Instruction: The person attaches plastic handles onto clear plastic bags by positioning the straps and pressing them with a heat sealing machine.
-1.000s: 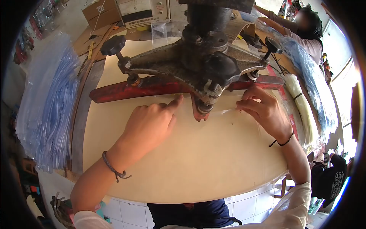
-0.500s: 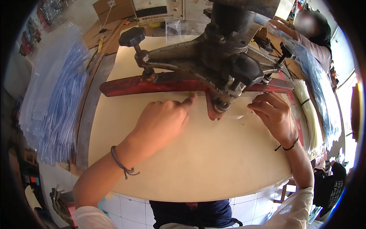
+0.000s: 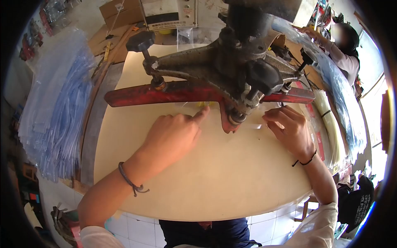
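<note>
My left hand (image 3: 171, 134) rests over the cream-coloured board, index finger stretched toward the lower edge of a red bar (image 3: 165, 93), other fingers curled under. Its fingertip meets a clear plastic sheet (image 3: 256, 126), which is hard to see against the board and runs beneath the bar. Right of the bar's short forward prong, my right hand (image 3: 291, 128) has thumb and fingers pinched at the sheet's right part. The bar hangs from a dark metal press head (image 3: 198, 62) with black knobs. How far the sheet extends behind the bar is hidden.
A tall stack of clear bluish plastic pieces (image 3: 58, 111) stands at the left. On the right lie a banded bundle of pale strips (image 3: 331, 120) and more clear plastic (image 3: 347, 103). A control box (image 3: 169, 14) stands behind the press. Another person (image 3: 345, 53) works at the far right.
A small yellow patch now shows under the bar by my left fingertip. Both hands keep nearly the same pose, with the left fingertip slightly lower. The view has shifted a little.
</note>
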Demonstrator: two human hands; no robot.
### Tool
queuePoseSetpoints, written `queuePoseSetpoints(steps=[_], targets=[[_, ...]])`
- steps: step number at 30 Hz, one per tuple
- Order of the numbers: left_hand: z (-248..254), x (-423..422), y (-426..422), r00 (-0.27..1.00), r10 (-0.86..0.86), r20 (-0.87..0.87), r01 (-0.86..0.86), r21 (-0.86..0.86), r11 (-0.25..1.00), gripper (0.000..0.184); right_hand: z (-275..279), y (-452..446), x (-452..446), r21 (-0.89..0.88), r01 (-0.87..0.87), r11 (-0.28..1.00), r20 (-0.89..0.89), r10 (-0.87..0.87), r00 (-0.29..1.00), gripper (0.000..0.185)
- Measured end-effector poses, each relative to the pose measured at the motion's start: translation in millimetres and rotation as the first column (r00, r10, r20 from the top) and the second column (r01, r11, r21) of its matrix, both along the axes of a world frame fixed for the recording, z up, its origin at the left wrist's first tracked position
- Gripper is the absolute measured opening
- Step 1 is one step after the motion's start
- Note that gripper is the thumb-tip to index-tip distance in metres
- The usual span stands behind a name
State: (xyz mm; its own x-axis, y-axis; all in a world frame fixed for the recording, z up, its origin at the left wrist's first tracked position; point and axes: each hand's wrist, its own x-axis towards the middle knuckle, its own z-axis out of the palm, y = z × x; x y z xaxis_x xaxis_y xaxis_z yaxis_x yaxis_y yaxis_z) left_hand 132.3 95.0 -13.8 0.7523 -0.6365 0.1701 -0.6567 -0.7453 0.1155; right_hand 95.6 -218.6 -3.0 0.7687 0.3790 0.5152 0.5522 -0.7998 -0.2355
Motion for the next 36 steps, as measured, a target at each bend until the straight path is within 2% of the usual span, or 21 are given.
queuePoseSetpoints(steps=[4,19,26,29,32,36], targets=[[-0.6,-0.3,1.1,1.0,0.003,-0.009,-0.003,-0.008,1.0,0.057,-1.5,0.1,2.8,0.004,-0.004,1.0,0.044,0.003,0.999,0.018],[0.7,-1.5,0.2,1.0,0.002,-0.02,-0.002,-0.016,1.0,0.054,-2.2,0.8,2.9,0.001,0.029,1.0,-0.106,-0.029,0.994,0.019],[5.4,-2.7,-2.1,0.999,0.014,-0.03,-0.013,0.001,1.0,0.054,-4.2,-1.4,5.5,0.004,0.017,1.0,-0.076,-0.016,0.997,0.018],[-3.4,0.0,0.4,0.99,-0.046,0.131,0.053,-0.05,0.997,0.051,-4.5,-0.4,6.1,0.012,0.014,1.0,-0.081,-0.013,0.997,0.018],[1.6,-1.4,-0.1,1.0,0.005,-0.009,-0.005,-0.03,1.0,0.054,-4.6,-0.7,7.1,0.017,0.006,1.0,-0.077,-0.004,0.997,0.018],[3.9,-1.8,-0.9,1.0,0.008,-0.016,-0.008,-0.02,1.0,0.054,-4.7,-0.6,6.5,0.013,0.01,1.0,-0.078,-0.009,0.997,0.019]])
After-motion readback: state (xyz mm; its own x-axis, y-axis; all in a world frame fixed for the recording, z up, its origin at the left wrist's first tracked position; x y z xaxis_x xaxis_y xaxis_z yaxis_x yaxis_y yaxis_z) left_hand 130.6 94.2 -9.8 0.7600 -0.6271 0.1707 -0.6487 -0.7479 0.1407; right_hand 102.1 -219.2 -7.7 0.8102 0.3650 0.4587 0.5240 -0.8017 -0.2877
